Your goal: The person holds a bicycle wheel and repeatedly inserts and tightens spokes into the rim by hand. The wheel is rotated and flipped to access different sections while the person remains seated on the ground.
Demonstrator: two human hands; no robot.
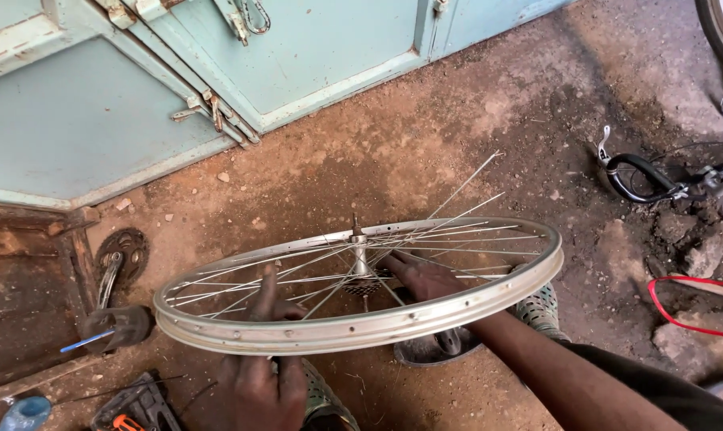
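Observation:
A silver bicycle wheel rim (361,327) with thin spokes lies nearly flat in front of me, its hub and axle (359,251) standing up in the middle. My left hand (259,375) is under the near rim, with a finger reaching up among the spokes. My right hand (421,275) reaches through the spokes beside the hub, fingers on the sprocket side. Several loose spokes (465,187) stick out past the far rim.
A crank with chainring and pedal (118,275) lies at the left. Pale blue metal doors (138,88) stand behind. A black handlebar with brake lever (649,179) and a red cable (685,307) lie right. Tools (134,411) sit at the lower left on the dirt floor.

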